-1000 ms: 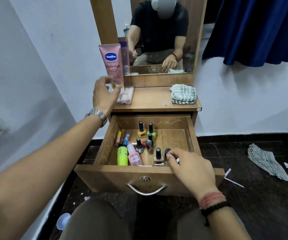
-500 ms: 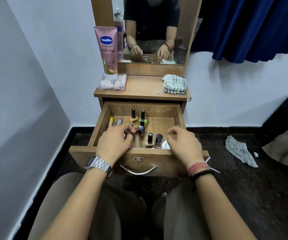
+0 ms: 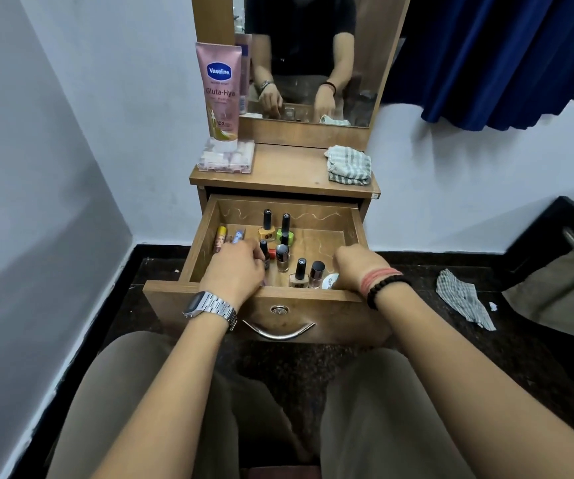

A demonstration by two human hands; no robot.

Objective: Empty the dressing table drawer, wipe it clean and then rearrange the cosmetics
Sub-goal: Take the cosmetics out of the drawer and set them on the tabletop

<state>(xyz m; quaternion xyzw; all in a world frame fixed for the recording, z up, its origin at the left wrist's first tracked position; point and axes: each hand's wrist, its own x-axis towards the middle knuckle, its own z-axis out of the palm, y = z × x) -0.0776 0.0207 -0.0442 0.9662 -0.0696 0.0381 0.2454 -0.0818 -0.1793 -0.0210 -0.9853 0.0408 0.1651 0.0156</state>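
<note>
The wooden drawer (image 3: 313, 294) of the dressing table is pulled open above my knees. Inside stand several nail polish bottles: a yellow one (image 3: 266, 227), a green one (image 3: 285, 230), a grey one (image 3: 282, 258), a beige one (image 3: 299, 275) and a dark red one (image 3: 316, 274). Two slim sticks (image 3: 220, 238) lie at the left wall. My left hand (image 3: 235, 269) reaches into the front left, fingers curled down and hiding what is under them. My right hand (image 3: 358, 264) is at the front right, fingers bent, beside a white round case (image 3: 330, 281).
On the tabletop a pink Vaseline tube (image 3: 221, 95) stands on a clear box (image 3: 226, 159), and a folded striped cloth (image 3: 349, 164) lies at the right. A mirror (image 3: 313, 63) rises behind. A checked cloth (image 3: 465, 299) lies on the dark floor; a blue curtain (image 3: 485, 57) hangs to the right.
My left hand set the Vaseline tube on the clear box and came down into the drawer's left front. My right hand stayed at the front right. The view tilted downwards.
</note>
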